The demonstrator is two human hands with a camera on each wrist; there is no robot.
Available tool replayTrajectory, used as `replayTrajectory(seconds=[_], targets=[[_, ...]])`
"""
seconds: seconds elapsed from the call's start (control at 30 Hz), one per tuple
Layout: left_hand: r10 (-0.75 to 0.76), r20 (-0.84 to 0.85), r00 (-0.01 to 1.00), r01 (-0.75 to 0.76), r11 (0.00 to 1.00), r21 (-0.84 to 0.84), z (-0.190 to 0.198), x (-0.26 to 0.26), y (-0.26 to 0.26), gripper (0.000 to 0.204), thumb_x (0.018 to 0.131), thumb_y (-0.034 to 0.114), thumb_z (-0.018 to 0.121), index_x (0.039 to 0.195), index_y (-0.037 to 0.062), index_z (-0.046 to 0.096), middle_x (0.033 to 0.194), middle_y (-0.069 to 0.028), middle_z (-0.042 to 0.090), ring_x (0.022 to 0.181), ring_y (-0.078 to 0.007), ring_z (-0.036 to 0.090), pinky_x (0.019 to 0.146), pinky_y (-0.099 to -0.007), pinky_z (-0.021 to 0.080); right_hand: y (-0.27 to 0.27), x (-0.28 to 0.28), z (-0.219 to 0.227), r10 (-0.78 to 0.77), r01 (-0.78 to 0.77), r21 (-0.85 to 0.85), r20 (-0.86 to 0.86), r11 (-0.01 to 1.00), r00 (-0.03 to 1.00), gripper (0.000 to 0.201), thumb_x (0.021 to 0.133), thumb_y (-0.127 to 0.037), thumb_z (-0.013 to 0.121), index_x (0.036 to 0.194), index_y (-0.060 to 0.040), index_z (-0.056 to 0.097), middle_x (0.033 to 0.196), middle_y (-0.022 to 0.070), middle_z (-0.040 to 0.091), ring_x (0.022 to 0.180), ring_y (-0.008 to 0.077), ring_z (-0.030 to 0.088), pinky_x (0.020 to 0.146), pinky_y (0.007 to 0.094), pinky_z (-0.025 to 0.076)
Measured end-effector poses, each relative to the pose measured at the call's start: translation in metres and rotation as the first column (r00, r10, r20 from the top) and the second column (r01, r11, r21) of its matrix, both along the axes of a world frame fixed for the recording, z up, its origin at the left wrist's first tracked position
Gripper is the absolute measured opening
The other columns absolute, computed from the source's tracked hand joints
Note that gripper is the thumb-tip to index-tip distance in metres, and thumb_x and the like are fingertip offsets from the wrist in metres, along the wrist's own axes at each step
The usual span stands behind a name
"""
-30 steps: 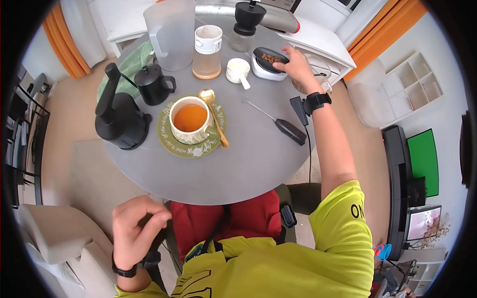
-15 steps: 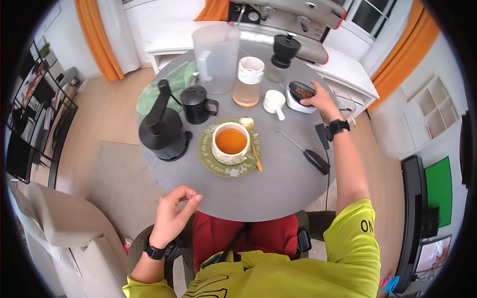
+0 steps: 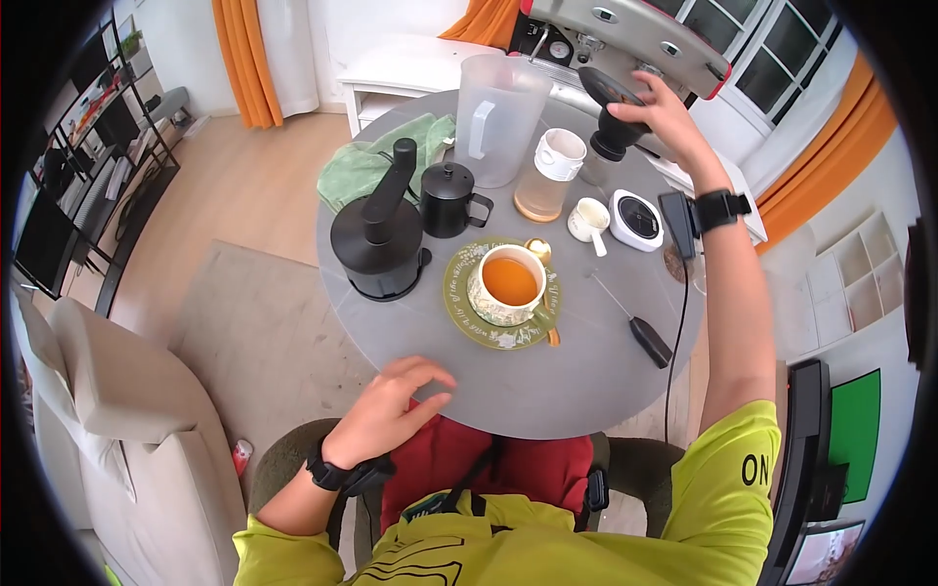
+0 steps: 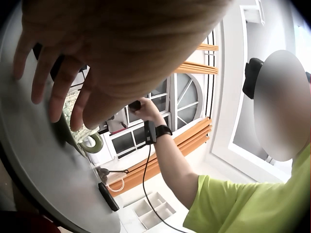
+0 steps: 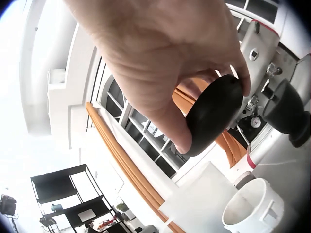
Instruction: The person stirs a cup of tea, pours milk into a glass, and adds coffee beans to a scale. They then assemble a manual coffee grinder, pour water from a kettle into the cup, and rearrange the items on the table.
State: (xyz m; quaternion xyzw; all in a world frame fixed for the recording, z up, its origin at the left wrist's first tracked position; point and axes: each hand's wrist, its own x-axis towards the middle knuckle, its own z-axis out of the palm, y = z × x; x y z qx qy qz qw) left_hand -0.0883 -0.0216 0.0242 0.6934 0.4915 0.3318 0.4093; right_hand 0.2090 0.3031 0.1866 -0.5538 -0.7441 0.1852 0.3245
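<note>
Black dish (image 5: pixel 214 117), pinched in my right grip (image 3: pixel 674 119), sits tilted near the grinder (image 5: pixel 285 108); a loosening pinch could drop it. My left grip (image 3: pixel 396 402) hangs apart.

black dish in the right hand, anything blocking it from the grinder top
Nothing visible does. The right hand holds the black dish, with open air to the black grinder; the coffee machine seen between them is farther back.
</note>
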Motion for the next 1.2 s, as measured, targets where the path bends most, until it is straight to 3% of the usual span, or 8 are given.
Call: replayTrajectory(seconds=[0.37, 0.43, 0.67, 0.73, 0.87, 0.93, 1.1, 1.2], targets=[[-0.009, -0.001, 1.0, 0.009, 0.991, 0.131, -0.009, -0.005, -0.001, 0.018, 0.086, 0.01, 0.063, 0.103, 0.0058, 0.061, 0.106, -0.0097, 0.061, 0.092, -0.0275, 0.058, 0.071, -0.034, 0.049, 0.031, -0.081, 0.016, -0.031, -0.069, 0.21, 0.438, 0.975, 0.898, 0.092, 0.058, -0.027, 0.078, 0.139, -0.0046, 0.04, 0.127, 0.0225, 0.056, 0.122, 0.0387, 0.049, 0.1, 0.0422, 0.041], [-0.012, 0.003, 1.0, 0.012, 0.99, 0.141, -0.009, -0.006, 0.0, 0.018, 0.086, 0.01, 0.063, 0.103, 0.0058, 0.062, 0.106, -0.0097, 0.061, 0.092, -0.0273, 0.058, 0.071, -0.0339, 0.049, 0.032, -0.088, 0.014, -0.115, -0.075, 0.304, 0.561, 0.95, 0.82, 0.089, 0.059, -0.024, 0.078, 0.139, -0.0064, 0.041, 0.125, 0.021, 0.057, 0.12, 0.0383, 0.049, 0.1, 0.0431, 0.042], [-0.016, 0.004, 1.0, 0.015, 0.997, 0.071, -0.008, -0.008, 0.001, 0.017, 0.086, 0.01, 0.063, 0.102, 0.0052, 0.062, 0.104, -0.0098, 0.061, 0.092, -0.0267, 0.059, 0.071, -0.0338, 0.048, 0.027, -0.1, 0.01, -0.196, -0.196, 0.459, 0.674, 0.867, 0.712, 0.08, 0.063, -0.016, 0.075, 0.137, -0.0086, 0.043, 0.12, 0.0177, 0.058, 0.114, 0.0358, 0.052, 0.097, 0.0457, 0.044], [-0.023, -0.009, 1.0, 0.023, 0.998, 0.052, -0.008, -0.008, 0.0, 0.017, 0.086, 0.01, 0.063, 0.102, 0.0051, 0.062, 0.104, -0.0099, 0.061, 0.092, -0.0267, 0.059, 0.071, -0.0339, 0.048, 0.021, -0.103, 0.013, -0.186, -0.201, 0.425, 0.708, 0.883, 0.681, 0.089, 0.061, -0.015, 0.08, 0.14, -0.0089, 0.038, 0.127, 0.0165, 0.055, 0.119, 0.0347, 0.049, 0.102, 0.0425, 0.041], [-0.028, 0.009, 1.0, 0.027, 0.996, 0.09, -0.013, -0.007, 0.002, 0.017, 0.086, 0.01, 0.063, 0.102, 0.0048, 0.062, 0.105, -0.0103, 0.062, 0.093, -0.0273, 0.059, 0.072, -0.034, 0.049, 0.021, -0.092, 0.012, -0.182, -0.207, 0.46, 0.666, 0.864, 0.723, 0.09, 0.062, -0.018, 0.079, 0.141, -0.0084, 0.037, 0.129, 0.0188, 0.053, 0.12, 0.0353, 0.048, 0.102, 0.0425, 0.04], [-0.05, 0.011, 0.999, 0.048, 0.995, 0.09, -0.014, -0.007, 0.002, 0.018, 0.086, 0.01, 0.063, 0.103, 0.0046, 0.062, 0.105, -0.0104, 0.062, 0.093, -0.0278, 0.059, 0.073, -0.034, 0.049, 0.022, -0.076, 0.013, -0.114, -0.048, 0.396, 0.374, 0.917, 0.921, 0.091, 0.063, -0.022, 0.078, 0.142, -0.0076, 0.035, 0.133, 0.0226, 0.05, 0.123, 0.034, 0.048, 0.103, 0.0403, 0.038], [0.048, 0.053, 0.997, -0.05, 0.998, 0.036, -0.009, -0.001, 0.001, 0.019, 0.086, 0.008, 0.063, 0.105, 0.0055, 0.062, 0.104, -0.0092, 0.062, 0.089, -0.0235, 0.06, 0.07, -0.0301, 0.048, 0.025, -0.001, -0.014, -0.2, 0.165, 0.284, 0.101, 0.945, 0.974, 0.095, 0.063, -0.028, 0.079, 0.141, -0.0001, 0.034, 0.126, 0.0277, 0.054, 0.121, 0.0367, 0.051, 0.101, 0.0383, 0.04], [0.099, 0.08, 0.992, -0.093, 0.992, -0.083, -0.003, 0.004, 0.0, 0.019, 0.086, 0.007, 0.063, 0.106, 0.0058, 0.062, 0.103, -0.0067, 0.062, 0.087, -0.0172, 0.059, 0.066, -0.0279, 0.047, 0.011, 0.04, -0.036, -0.229, 0.23, -0.016, 0.038, 0.973, 0.973, 0.1, 0.061, -0.026, 0.08, 0.141, 0.0066, 0.029, 0.122, 0.0295, 0.056, 0.119, 0.0364, 0.053, 0.101, 0.034, 0.039]])
